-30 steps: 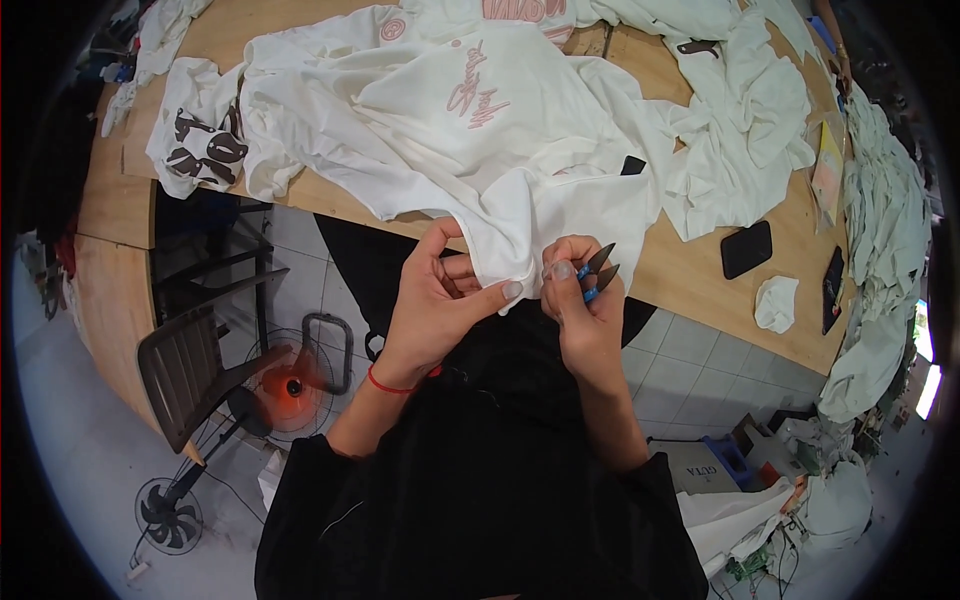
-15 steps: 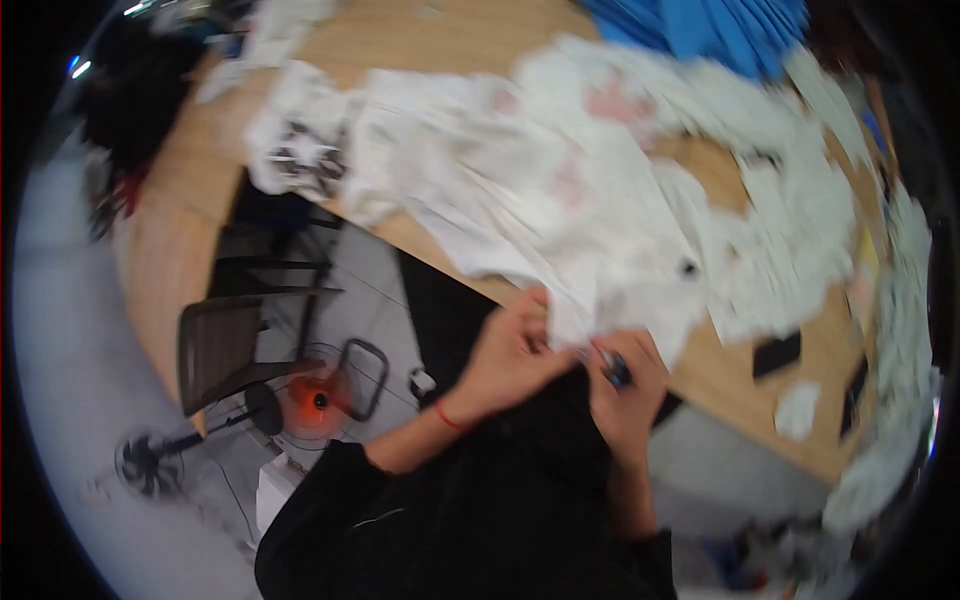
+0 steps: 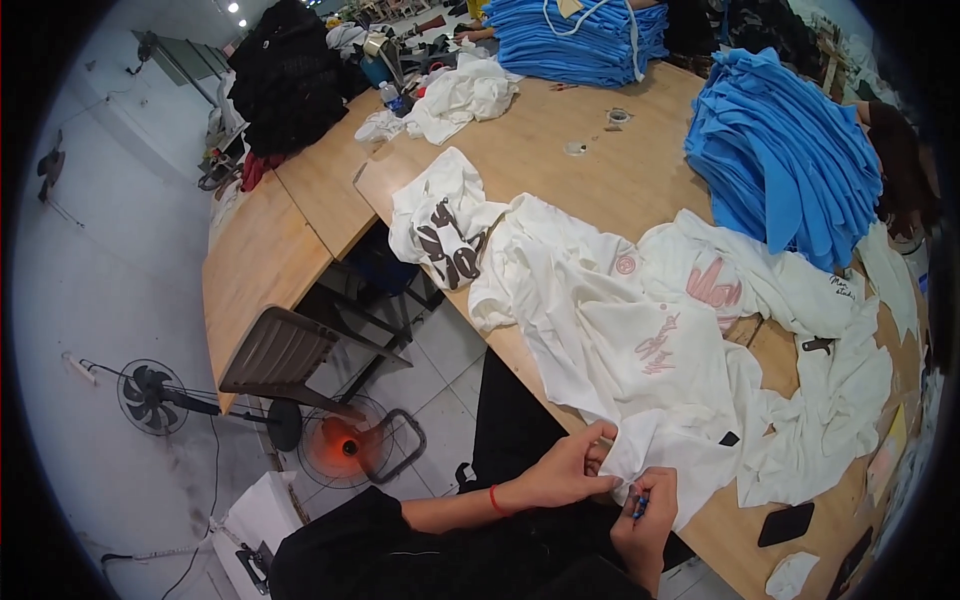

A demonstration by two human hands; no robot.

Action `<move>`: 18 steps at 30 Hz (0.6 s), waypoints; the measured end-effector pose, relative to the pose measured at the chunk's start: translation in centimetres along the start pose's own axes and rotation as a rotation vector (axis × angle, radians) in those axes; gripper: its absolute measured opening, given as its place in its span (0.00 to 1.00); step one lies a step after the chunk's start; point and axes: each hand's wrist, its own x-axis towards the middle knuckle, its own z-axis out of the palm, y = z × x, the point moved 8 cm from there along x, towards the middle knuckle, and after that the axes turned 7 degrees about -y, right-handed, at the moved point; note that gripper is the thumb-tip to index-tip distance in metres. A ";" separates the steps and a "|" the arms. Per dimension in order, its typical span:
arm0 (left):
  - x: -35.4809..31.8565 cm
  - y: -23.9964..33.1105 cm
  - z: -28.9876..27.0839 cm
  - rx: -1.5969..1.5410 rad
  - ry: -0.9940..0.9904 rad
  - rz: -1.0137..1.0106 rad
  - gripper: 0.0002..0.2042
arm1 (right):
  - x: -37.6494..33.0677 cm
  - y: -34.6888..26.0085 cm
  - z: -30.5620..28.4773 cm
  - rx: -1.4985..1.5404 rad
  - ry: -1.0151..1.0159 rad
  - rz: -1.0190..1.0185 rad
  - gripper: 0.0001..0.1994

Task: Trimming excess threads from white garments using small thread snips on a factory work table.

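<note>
A white shirt (image 3: 620, 340) with pink print lies spread over the table edge nearest me. Its near corner is pinched between the fingers and thumb of my left hand (image 3: 565, 472). My right hand (image 3: 648, 520) is closed around a small tool with blue parts (image 3: 641, 503), mostly hidden in the fist, so its kind does not show. The right fingers meet the cloth just beside the left fingertips. A small black patch (image 3: 729, 438) shows on the fabric to the right of my hands.
Beyond lie a white garment with dark print (image 3: 445, 240), more white garments (image 3: 830, 400) and stacks of blue cloth (image 3: 785, 150). A black phone-like slab (image 3: 785, 524) rests at the right. Left of the table stand a brown chair (image 3: 275, 350) and fans (image 3: 150, 395).
My view has tilted up, so the far table and blue stacks show more and my hands appear lower. Both hands stay together at the shirt's corner.
</note>
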 end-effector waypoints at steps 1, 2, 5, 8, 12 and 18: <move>0.3 -0.5 0.1 0.000 -0.004 0.002 0.25 | 0.1 0.1 0.1 -0.003 0.003 0.000 0.07; 0.5 -1.0 0.3 -0.084 -0.015 0.003 0.25 | 0.2 0.2 0.0 0.068 0.025 0.019 0.05; 0.9 -2.4 0.6 -0.262 -0.019 -0.050 0.26 | -0.8 2.6 1.2 0.398 0.052 0.151 0.03; 0.8 -3.9 0.0 -0.385 -0.025 -0.156 0.24 | -1.5 3.8 2.4 0.814 0.052 0.312 0.02; 0.6 -3.7 0.3 -0.352 -0.096 -0.215 0.24 | -2.7 4.9 2.8 0.833 -0.075 0.282 0.09; 0.8 -4.0 -1.0 0.025 0.097 -0.047 0.25 | -2.1 3.8 1.3 -0.229 -0.402 -0.120 0.25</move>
